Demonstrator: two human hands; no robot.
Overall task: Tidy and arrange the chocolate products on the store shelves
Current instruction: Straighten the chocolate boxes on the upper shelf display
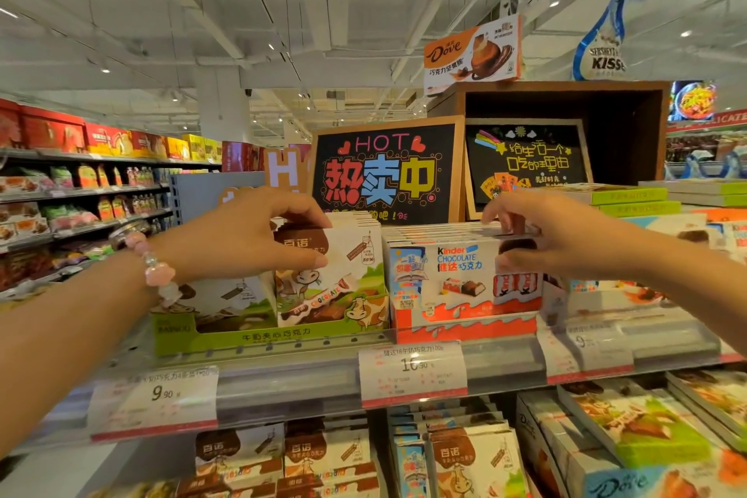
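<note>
On the top shelf a green display tray holds upright cow-print milk chocolate boxes. My left hand, with a pink bead bracelet at the wrist, pinches the top of the front box, thumb on its face and fingers behind. To the right stands a row of Kinder Chocolate boxes in a red and white tray. My right hand grips the top right corner of the front Kinder box, thumb in front and fingers over the row.
Price tags line the shelf rail. Behind the rows stand a "HOT" chalkboard sign and a wooden box. Flat green-edged boxes are stacked at right. The lower shelf holds more chocolate boxes. An aisle lies left.
</note>
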